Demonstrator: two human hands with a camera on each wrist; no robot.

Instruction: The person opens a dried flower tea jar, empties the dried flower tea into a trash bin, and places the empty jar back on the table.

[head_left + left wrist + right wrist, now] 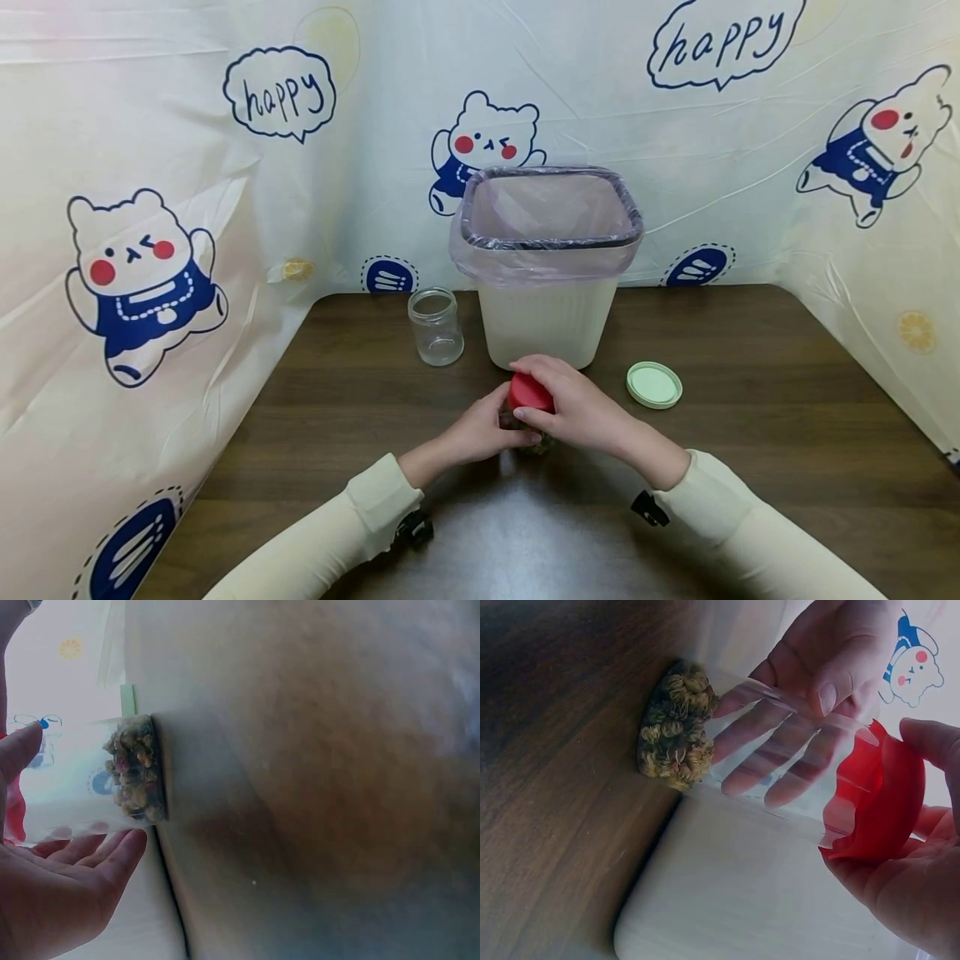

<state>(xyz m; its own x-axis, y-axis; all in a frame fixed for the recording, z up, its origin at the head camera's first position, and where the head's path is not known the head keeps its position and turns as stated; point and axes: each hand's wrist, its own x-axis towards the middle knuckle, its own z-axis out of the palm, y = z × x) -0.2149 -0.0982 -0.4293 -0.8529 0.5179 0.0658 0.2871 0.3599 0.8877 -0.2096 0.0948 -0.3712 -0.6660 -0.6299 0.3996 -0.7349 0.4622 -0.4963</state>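
A clear jar (pixel 769 761) with a red lid (pixel 881 795) stands upright on the table, and dried flower buds (pixel 676 731) fill its bottom. My left hand (pixel 477 429) grips the jar's side, its fingers showing through the clear wall in the right wrist view. From above, my right hand (pixel 573 404) holds the red lid between thumb and fingers. The lid sits on the jar's mouth. In the left wrist view the buds (pixel 135 769) show low in the jar, beside the left fingertips.
Behind the hands stands a cream bin (pixel 551 325) with a purple liner over its rim. An open glass jar (pixel 437 329) is left of the bin. To the right, a pale green lid (pixel 654 385) lies on the wooden table (pixel 780 433). A printed curtain (pixel 375 167) surrounds the table's back and sides.
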